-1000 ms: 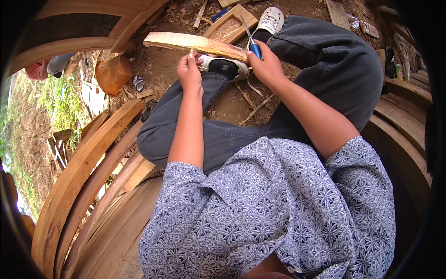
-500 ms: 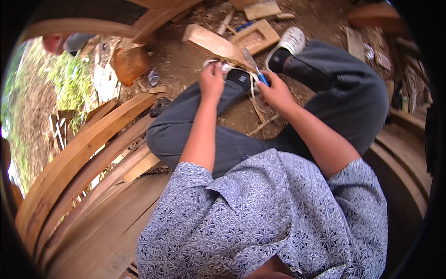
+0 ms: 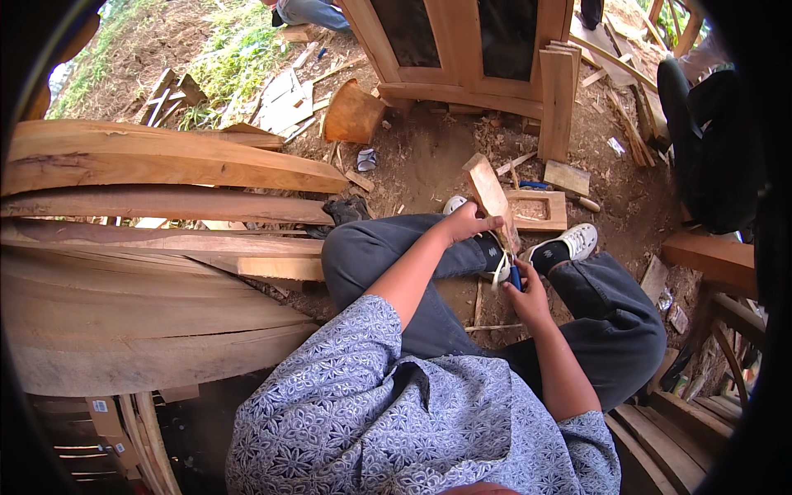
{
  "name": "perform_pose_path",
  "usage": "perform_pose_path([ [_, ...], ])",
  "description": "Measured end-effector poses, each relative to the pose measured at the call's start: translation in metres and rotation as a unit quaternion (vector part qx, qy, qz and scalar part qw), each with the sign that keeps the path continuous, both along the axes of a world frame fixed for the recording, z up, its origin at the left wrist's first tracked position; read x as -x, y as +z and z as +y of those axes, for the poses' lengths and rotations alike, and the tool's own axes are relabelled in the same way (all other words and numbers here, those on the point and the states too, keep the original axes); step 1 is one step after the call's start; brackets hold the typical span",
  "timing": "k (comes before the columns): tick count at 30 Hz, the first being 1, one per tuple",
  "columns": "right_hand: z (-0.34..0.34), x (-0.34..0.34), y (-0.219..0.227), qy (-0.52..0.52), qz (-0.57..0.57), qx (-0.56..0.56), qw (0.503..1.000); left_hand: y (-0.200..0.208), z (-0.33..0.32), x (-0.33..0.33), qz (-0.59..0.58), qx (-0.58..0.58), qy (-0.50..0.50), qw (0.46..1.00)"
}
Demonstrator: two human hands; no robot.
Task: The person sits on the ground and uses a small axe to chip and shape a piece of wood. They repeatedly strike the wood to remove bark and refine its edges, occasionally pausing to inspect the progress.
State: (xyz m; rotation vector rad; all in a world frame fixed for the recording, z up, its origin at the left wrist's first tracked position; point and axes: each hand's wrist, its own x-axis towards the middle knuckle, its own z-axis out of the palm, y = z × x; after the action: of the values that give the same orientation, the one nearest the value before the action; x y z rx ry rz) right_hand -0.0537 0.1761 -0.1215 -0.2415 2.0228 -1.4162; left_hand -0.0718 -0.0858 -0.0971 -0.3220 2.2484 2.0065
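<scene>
A short, thick piece of pale wood [image 3: 488, 191] slants away from me between my lower legs, its near end cut thin and splintered. My left hand [image 3: 467, 223] grips its left side, with the thumb laid toward the wood and the other fingers partly hidden. In my right hand [image 3: 530, 299] is a blue-handled cutting tool [image 3: 516, 277], held at the wood's near end. Its blade is hard to make out now, and I cannot tell whether it is a knife or a chisel. A pale, curled strip of wood [image 3: 502, 268] hangs beside the handle.
A wooden frame [image 3: 554, 213] lies past my shoes, with a wood block [image 3: 567, 176] and a blue tool [image 3: 535, 185] nearby. Long curved planks [image 3: 165, 161] fill the left. An orange bucket [image 3: 353, 113] and a panelled wooden piece [image 3: 462, 49] stand beyond. Another person's leg [image 3: 318, 12] shows at the top.
My view has swung, showing more ground and the panelled piece ahead. Both hands still hold the wood and tool; the tool's blade, plain before, is now hardly visible.
</scene>
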Motion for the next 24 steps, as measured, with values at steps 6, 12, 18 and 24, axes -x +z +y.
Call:
perform_pose_path([
  [6, 0.006, 0.000, -0.038, -0.065, -0.012, 0.044, 0.997, -0.014, 0.005, -0.001, -0.040, -0.221, -0.009, 0.974],
  [12, 0.011, 0.008, -0.040, -0.105, -0.071, 0.076, 0.989, 0.004, 0.023, 0.000, -0.046, -0.298, 0.002, 0.953],
  [18, 0.023, 0.017, -0.029, -0.068, -0.068, 0.004, 0.995, 0.012, 0.030, -0.015, -0.119, -0.282, -0.038, 0.951],
  [24, 0.030, 0.019, -0.020, -0.006, -0.051, -0.037, 0.998, 0.045, 0.078, -0.042, -0.183, -0.283, 0.066, 0.939],
])
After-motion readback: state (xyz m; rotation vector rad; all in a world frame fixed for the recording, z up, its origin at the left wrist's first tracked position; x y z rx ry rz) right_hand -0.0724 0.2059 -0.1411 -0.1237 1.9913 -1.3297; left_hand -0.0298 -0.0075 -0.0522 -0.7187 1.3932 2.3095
